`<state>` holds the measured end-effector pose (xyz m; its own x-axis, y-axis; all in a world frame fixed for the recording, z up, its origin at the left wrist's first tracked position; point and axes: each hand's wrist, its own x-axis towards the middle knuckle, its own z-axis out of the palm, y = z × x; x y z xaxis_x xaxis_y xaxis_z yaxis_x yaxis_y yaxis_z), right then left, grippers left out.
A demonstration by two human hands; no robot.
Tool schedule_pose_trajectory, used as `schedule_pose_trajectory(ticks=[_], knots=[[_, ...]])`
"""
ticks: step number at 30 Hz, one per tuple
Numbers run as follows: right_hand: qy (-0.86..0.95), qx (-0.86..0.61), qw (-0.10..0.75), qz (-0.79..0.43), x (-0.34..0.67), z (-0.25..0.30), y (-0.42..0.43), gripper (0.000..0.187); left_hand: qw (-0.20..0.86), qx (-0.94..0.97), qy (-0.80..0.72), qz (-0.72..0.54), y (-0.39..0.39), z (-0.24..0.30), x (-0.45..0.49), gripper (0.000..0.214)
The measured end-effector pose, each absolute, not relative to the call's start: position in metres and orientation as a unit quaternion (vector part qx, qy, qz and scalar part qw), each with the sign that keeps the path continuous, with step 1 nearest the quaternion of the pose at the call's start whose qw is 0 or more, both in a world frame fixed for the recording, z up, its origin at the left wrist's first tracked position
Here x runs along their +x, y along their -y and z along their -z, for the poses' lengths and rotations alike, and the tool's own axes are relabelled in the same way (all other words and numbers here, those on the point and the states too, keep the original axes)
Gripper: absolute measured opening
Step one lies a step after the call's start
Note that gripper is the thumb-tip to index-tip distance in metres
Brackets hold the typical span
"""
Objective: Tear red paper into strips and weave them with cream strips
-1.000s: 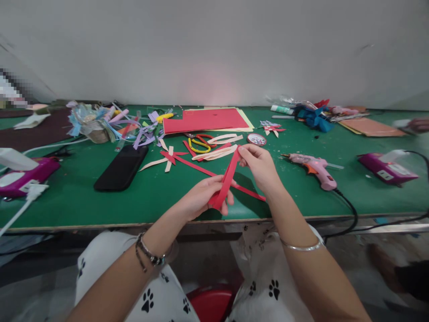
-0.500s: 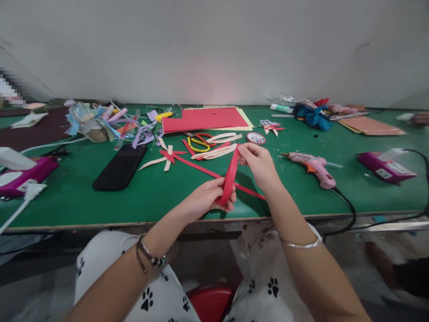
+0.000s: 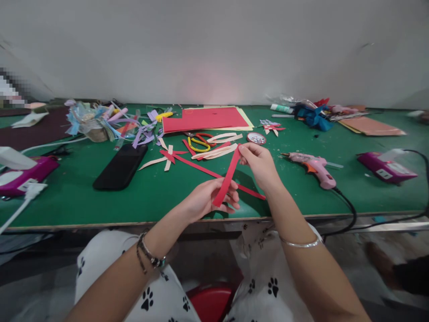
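Note:
Between thumb and fingers my right hand pinches the upper end of a red paper strip. The strip slants down across my left hand, whose fingers are apart behind it; its lower end hangs loose at the palm. Behind both hands, a long red strip lies diagonally on the green table. At its far end is a woven piece of red and cream strips. Loose cream strips lie just beyond my hands, close to yellow-handled scissors.
A pink glue gun lies right, its cord running over the table edge. A black phone lies left. Red paper sheets, a round tin of small beads and a small woven piece are farther back. Purple power strips sit at both sides.
The red strip was curled into a loop in my left hand; now it hangs straighter with its lower end free. My left fingers have spread apart. My right hand keeps its pinch.

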<state>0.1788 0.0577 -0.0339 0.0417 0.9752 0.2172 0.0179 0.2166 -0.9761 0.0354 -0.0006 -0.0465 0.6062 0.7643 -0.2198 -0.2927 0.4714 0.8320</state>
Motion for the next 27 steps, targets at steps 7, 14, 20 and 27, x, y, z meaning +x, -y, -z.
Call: schedule_pose_trajectory(ticks=[7, 14, 20, 27], knots=[[0.555, -0.463, 0.548, -0.421, 0.1792, 0.0343, -0.0589, 0.015, 0.775, 0.424, -0.318, -0.343, 0.0023, 0.0504, 0.0383, 0.019], [0.558, -0.464, 0.538, -0.43, 0.18, 0.0323, -0.0576, 0.014, 0.769, 0.411, -0.331, -0.359, 0.0052, 0.0459, 0.0407, 0.022], [0.558, -0.451, 0.531, -0.451, 0.1801, 0.0326, -0.0576, 0.015, 0.732, 0.43, -0.37, -0.377, 0.0048, 0.0459, 0.0414, 0.024], [0.561, -0.45, 0.513, -0.47, 0.1803, 0.0315, -0.056, 0.016, 0.715, 0.457, -0.398, -0.348, 0.0031, 0.0433, 0.0419, 0.024]])
